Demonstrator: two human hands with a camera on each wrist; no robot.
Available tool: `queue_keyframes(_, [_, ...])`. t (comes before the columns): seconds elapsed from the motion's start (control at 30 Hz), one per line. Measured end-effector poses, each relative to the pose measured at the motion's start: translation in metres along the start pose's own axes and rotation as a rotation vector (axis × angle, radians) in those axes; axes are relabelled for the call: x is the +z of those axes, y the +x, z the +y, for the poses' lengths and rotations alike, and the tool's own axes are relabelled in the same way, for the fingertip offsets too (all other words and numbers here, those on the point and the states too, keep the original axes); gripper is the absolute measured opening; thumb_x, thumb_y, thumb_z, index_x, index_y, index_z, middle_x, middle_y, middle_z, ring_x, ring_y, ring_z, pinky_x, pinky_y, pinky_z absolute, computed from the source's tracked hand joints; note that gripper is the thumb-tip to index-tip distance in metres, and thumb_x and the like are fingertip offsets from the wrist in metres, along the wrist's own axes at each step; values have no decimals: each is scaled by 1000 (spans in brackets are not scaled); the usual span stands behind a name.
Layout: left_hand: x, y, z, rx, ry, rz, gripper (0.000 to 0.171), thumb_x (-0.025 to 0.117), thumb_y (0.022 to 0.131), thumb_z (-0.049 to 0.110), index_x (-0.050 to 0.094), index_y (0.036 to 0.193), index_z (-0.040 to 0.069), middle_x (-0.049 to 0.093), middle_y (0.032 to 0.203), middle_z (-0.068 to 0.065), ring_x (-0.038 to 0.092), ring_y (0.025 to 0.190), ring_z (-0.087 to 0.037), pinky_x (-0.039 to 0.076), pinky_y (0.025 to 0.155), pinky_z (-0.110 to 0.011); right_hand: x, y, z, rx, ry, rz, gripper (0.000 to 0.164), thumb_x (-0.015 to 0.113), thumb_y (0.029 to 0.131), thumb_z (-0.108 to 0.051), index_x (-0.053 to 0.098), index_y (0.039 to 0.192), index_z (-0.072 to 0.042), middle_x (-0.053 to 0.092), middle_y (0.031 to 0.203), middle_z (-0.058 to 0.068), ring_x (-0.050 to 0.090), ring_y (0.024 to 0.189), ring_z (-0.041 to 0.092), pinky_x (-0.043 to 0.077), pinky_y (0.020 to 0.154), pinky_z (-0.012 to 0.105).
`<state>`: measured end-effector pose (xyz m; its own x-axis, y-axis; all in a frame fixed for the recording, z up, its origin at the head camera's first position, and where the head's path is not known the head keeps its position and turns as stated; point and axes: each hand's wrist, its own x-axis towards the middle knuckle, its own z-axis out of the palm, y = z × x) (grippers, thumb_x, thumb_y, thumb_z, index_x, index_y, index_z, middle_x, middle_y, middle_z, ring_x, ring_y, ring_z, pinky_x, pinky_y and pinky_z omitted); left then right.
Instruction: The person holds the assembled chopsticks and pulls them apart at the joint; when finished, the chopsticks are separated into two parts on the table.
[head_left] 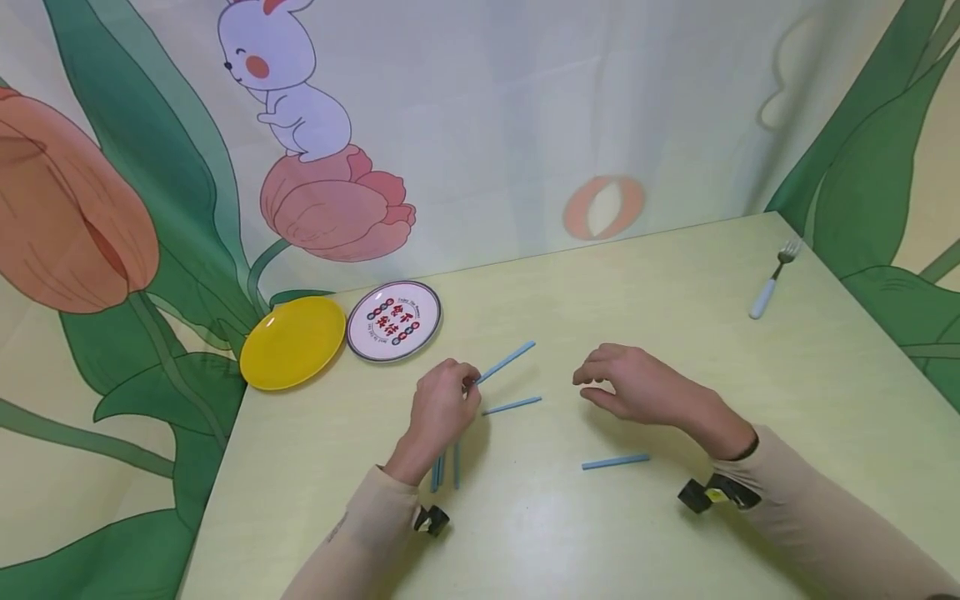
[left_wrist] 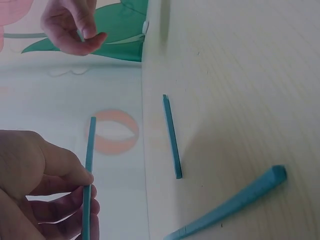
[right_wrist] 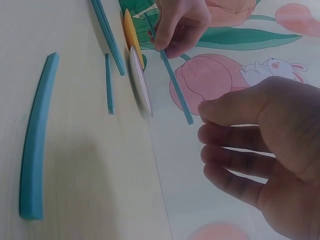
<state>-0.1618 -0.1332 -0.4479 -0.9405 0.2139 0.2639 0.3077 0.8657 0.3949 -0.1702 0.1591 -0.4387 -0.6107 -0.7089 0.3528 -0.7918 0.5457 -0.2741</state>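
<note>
Passage: pale-yellow tabletop between my right hand and white-handled metal fork | Blocking beyond my left hand: round yellow plate, round white plate | Between hands: raised slim blue stick

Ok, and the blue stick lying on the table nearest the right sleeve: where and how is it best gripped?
Probably at its middle, pinched from above across its long sides. The blue stick is slim, straight and lies flat on the table with nothing across it, and the right hand is already raised nearby.
</note>
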Motion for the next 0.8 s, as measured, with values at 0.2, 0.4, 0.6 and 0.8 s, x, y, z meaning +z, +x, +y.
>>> queue_keyframes(0.2, [6, 2, 2, 38, -4, 14, 8, 68, 82, 2, 74, 88, 5, 65, 80, -4, 57, 74, -20, 47, 72, -37, 1, 9, -2, 18, -6, 27, 13, 75, 83, -13, 73, 96, -12, 69, 91, -2, 61, 86, 14, 52, 74, 30])
queue_keyframes(0.4, [11, 6, 8, 64, -21, 3, 9, 65, 87, 1, 72, 91, 4, 65, 85, -7, 58, 80, -22, 47, 73, -36, 0, 17, -4, 33, -23, 25, 13, 74, 84, -15, 73, 97, -11, 69, 93, -2, 62, 89, 15, 53, 76, 31])
queue_keyframes(0.6, [12, 7, 13, 99, -36, 4, 11, 63, 88, 0, 71, 93, 5, 65, 86, -7, 57, 81, -23, 47, 73, -35, 0, 23, -7, 29, -21, 38, 14, 75, 83, -15, 74, 97, -11, 69, 94, -2, 62, 89, 16, 53, 76, 32])
queue_keyframes(0.8, [14, 10, 17, 158, -50, 22, 11, 65, 87, 0, 72, 92, 6, 63, 84, -5, 55, 79, -21, 45, 71, -32, 1, 28, -7, 9, -27, 58, 15, 76, 82, -14, 73, 96, -10, 68, 93, -1, 61, 88, 16, 53, 76, 32])
